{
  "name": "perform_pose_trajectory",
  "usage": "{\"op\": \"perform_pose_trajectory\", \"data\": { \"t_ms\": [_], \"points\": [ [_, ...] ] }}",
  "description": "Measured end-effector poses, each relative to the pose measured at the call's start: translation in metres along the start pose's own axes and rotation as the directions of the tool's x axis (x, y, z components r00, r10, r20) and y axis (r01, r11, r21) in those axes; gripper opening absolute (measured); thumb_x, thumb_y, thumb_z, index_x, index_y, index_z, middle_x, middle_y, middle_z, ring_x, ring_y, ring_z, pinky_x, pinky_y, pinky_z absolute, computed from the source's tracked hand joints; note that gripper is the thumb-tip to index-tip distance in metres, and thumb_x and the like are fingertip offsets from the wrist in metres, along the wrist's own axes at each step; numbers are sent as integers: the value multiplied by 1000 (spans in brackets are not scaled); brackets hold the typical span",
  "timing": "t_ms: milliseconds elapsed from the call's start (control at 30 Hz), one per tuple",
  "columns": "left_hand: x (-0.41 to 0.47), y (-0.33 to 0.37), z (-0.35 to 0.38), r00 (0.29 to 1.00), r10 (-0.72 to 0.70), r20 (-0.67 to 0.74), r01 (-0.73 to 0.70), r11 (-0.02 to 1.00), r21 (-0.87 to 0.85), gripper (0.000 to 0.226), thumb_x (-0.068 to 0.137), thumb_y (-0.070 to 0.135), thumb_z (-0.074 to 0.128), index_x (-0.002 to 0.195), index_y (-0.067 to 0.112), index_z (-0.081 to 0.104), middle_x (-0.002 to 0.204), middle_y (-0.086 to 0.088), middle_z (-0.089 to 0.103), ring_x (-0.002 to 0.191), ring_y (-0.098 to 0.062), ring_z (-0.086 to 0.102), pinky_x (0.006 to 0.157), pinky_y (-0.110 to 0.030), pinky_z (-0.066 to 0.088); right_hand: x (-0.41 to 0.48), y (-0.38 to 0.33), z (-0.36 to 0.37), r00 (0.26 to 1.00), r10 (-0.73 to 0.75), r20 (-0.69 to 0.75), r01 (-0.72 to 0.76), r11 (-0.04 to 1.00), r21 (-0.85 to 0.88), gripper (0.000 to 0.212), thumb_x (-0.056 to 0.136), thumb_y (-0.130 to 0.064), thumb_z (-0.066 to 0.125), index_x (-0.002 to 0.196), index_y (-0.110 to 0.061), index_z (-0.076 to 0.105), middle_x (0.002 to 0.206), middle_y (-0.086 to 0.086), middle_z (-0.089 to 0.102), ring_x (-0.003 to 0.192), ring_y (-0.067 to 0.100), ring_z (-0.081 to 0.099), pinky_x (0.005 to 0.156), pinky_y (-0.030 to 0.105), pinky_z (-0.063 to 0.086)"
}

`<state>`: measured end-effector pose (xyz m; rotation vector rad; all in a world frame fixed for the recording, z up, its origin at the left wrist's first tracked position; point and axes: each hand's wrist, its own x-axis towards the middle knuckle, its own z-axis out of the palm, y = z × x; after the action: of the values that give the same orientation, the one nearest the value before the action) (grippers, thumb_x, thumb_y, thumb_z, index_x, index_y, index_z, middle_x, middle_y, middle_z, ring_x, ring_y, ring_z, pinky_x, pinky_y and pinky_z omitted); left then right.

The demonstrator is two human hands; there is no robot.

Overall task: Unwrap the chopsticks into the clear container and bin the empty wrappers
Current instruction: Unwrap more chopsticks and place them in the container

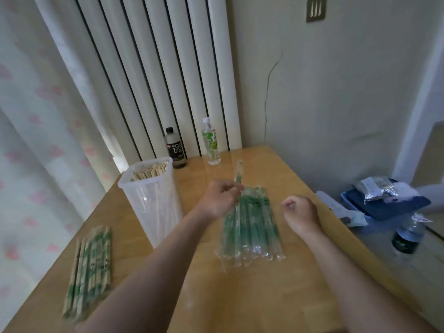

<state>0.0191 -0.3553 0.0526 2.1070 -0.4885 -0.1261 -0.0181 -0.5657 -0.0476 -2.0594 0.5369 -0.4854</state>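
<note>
Over the wrapper pile (249, 224), left hand (219, 198) pinches a wrapper (239, 173) (pointing up-away); right hand (299, 212) fisted.

"SODA" on the black-capped bottle (175, 148)

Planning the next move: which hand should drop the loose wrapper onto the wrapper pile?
Left. The left hand pinches the wrapper just above the pile, so it only needs to lower and let go. The right hand is curled, empty, beside the pile.
</note>
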Motion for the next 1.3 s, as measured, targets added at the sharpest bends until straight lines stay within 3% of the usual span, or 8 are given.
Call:
{"op": "perform_pose_trajectory", "data": {
  "t_ms": [67,200,400,567,700,900,1100,1300],
  "points": [
    [10,-11,6,999,-51,-10,51,999,-3,21,100,5,52,106,11,71,92,-5,69,79,-15,66,75,-29,57,-2,16,7,1000,18,-8,-18,1000,11,16,93,-9,61,78,-13,64,78,-1,65,79,22,63,58,25,42],
    [26,-25,15,988,-152,-26,152,988,-25,30,95,-3,57,121,12,60,84,-13,67,61,-12,64,54,-20,52,1,20,9,1000,6,-6,-6,1000,-4,16,93,-9,62,78,-13,63,76,1,64,71,15,60,58,26,43],
    [48,-34,34,979,-172,-105,183,977,108,15,93,11,66,107,11,63,91,-11,70,74,-21,68,63,-29,54,0,22,10,999,-44,-6,44,999,-33,16,93,-8,62,77,-8,61,72,10,63,74,30,62,64,41,52],
    [52,-34,45,993,-90,-73,108,946,305,17,93,17,64,108,14,73,109,-3,70,101,-21,64,87,-29,52,1,22,11,999,-51,-5,51,999,-5,15,93,-8,62,78,-8,62,73,8,63,73,27,62,58,33,45],
    [46,-33,48,998,-65,-23,69,915,399,20,93,14,61,106,13,76,112,-5,72,106,-21,65,89,-27,51,1,22,9,999,-53,0,53,999,-2,14,93,-8,61,79,-10,63,73,6,64,71,24,61,61,37,51],
    [37,-27,47,999,-41,-28,49,902,429,28,98,15,58,123,10,69,130,-8,65,118,-23,60,91,-26,45,-1,22,8,999,-45,6,44,998,34,15,92,-8,61,79,-13,63,70,1,62,66,20,59,58,29,46],
    [24,-23,38,999,-13,-31,25,913,407,26,100,17,56,121,9,69,129,-9,65,118,-23,59,92,-26,44,-2,20,6,1000,-24,19,23,999,41,14,92,-8,61,80,-14,64,75,0,63,72,20,61,58,28,46],
    [-2,-18,21,998,68,4,-64,920,386,25,100,14,55,119,8,70,116,-4,68,99,-13,57,86,-23,44,-2,2,-6,992,92,81,-98,993,71,13,90,-10,60,83,-17,69,87,2,68,87,22,66,69,28,49]
  ]
}}
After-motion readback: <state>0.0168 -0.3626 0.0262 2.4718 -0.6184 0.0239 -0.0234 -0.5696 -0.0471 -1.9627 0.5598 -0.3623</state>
